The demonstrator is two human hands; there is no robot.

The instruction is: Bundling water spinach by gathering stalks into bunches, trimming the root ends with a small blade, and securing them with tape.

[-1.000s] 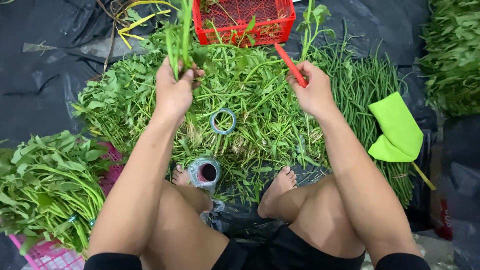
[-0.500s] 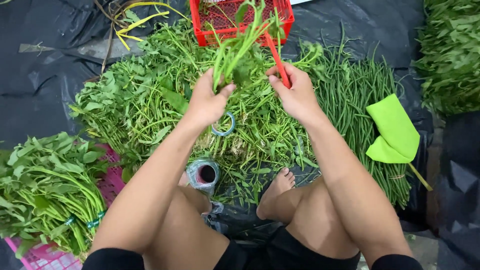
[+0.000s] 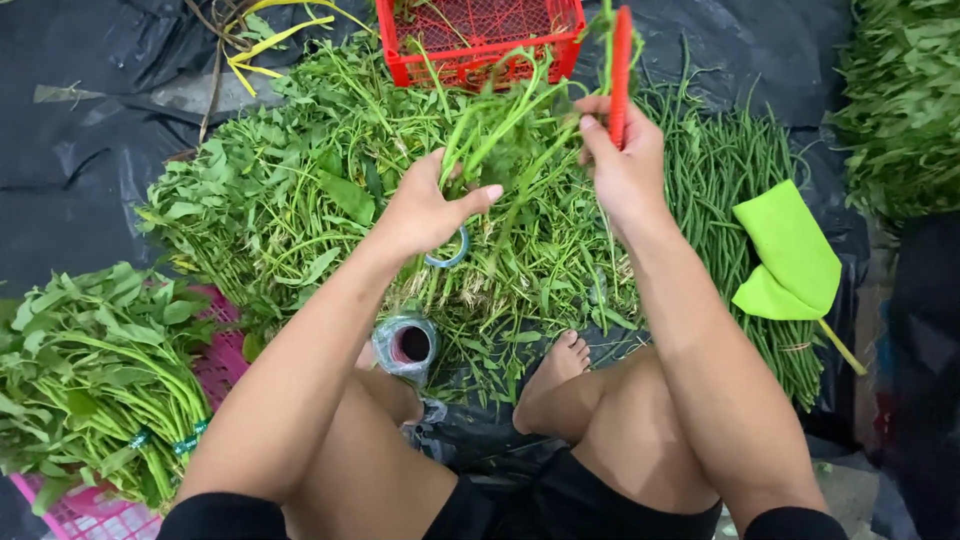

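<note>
My left hand [image 3: 428, 208] grips a small bunch of green leafy stems [image 3: 500, 130] lifted above a big loose pile of the same greens [image 3: 300, 200]. My right hand [image 3: 622, 165] holds a red-handled tool [image 3: 621, 70] pointing upward and also touches the stems of the lifted bunch. A blue tape ring [image 3: 452, 255] lies on the pile just under my left hand. A roll of tape [image 3: 405, 345] sits by my left foot.
A red plastic crate [image 3: 480, 40] stands behind the pile. Long green beans [image 3: 730, 170] and a bright green cloth [image 3: 785, 255] lie at right. Tied bundles of greens [image 3: 90, 370] rest on a pink basket [image 3: 70, 510] at left. Black sheeting [image 3: 80, 130] covers the ground.
Both hands came together from apart, gathered stems and lifted the bunch higher. The red tool turned from slanting to upright.
</note>
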